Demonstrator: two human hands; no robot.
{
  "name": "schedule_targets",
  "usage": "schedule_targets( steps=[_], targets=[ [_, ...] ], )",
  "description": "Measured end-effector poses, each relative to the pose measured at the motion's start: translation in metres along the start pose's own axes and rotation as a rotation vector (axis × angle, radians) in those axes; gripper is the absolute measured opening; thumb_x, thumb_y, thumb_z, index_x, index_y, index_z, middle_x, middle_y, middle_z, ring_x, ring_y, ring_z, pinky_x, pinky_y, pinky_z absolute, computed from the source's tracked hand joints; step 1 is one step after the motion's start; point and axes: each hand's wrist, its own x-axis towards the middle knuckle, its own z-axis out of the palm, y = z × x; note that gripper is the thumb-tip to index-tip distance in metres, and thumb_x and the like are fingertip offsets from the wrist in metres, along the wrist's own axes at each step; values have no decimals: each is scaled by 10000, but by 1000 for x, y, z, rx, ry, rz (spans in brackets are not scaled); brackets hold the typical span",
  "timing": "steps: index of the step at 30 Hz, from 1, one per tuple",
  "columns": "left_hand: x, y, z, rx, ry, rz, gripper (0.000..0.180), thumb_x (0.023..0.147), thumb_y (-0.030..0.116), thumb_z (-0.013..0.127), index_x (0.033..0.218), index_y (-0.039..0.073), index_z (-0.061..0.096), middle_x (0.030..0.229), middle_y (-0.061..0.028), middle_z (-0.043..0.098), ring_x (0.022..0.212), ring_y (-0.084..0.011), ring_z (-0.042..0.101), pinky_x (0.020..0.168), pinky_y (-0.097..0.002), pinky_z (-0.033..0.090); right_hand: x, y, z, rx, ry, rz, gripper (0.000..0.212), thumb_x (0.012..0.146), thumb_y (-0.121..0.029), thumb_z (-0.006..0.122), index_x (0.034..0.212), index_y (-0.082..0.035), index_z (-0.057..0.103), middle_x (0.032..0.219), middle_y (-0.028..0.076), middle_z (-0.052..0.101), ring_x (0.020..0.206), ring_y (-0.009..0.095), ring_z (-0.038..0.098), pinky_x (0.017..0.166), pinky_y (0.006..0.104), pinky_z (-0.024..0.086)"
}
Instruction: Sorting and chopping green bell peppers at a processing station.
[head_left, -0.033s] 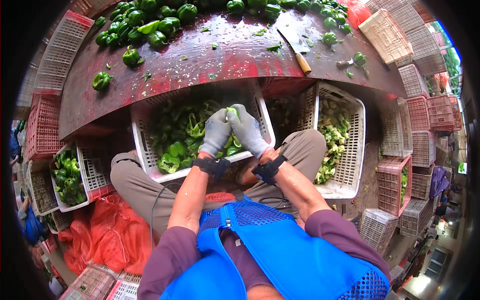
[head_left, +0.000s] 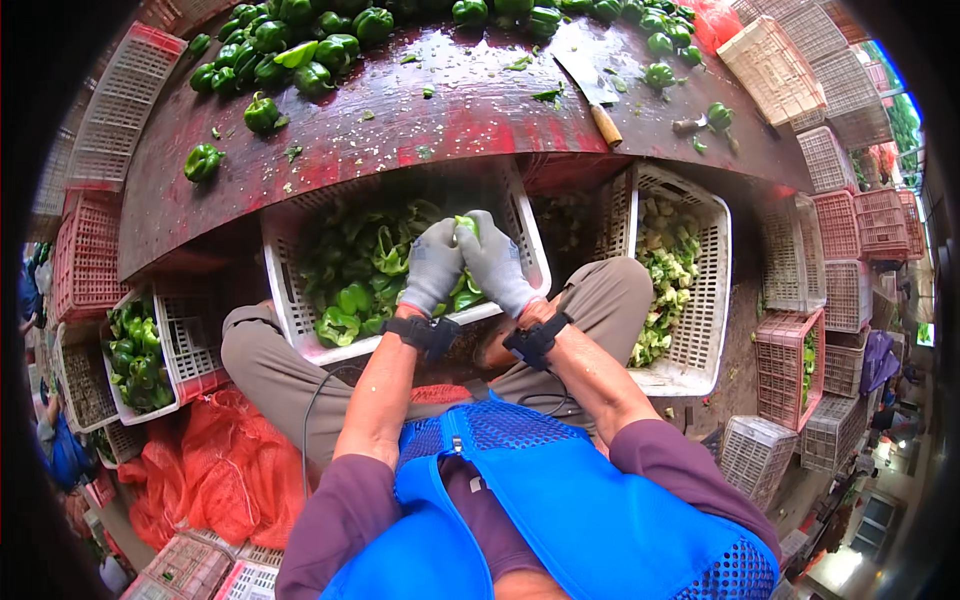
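Both my hands wear grey gloves and meet above a white crate of cut green bell peppers. A small part of a green bell pepper shows between them; the fingers cover the rest. My left hand is closed round its left side, my right hand round its right. At my right knee stands another white crate, holding pale green pepper cores.
On the dark red-stained table lie whole green peppers, scraps, a cleaver with a wooden handle and a small knife. Red mesh sacks lie at my left. Stacked crates line the right side.
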Motion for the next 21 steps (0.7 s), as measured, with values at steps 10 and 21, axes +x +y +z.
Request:
schedule_targets(
  steps=[10, 21],
  targets=[
    [21, 13, -41, 534, -209, 32, 267, 879, 363, 652, 891, 96, 654, 897, -138, 699, 890, -338, 672, 752, -444, 513, 7, 4, -10, -195, -125, 137, 361, 924, -328, 552, 1136, -36, 534, 911, 269, 673, 915, 463, 645, 795, 520, 484],
    [24, 149, 32, 15, -252, 544, 821, 818, 389, 769, 1499, 129, 391, 1297, -157, 612, 1070, -278, 650, 911, -378, 506, 26, 87, -14, -160, -164, 35, 409, 901, -343, 631, 1209, -79, 576, 1135, 172, 631, 1067, 337, 618, 909, 456, 498]
  ],
)
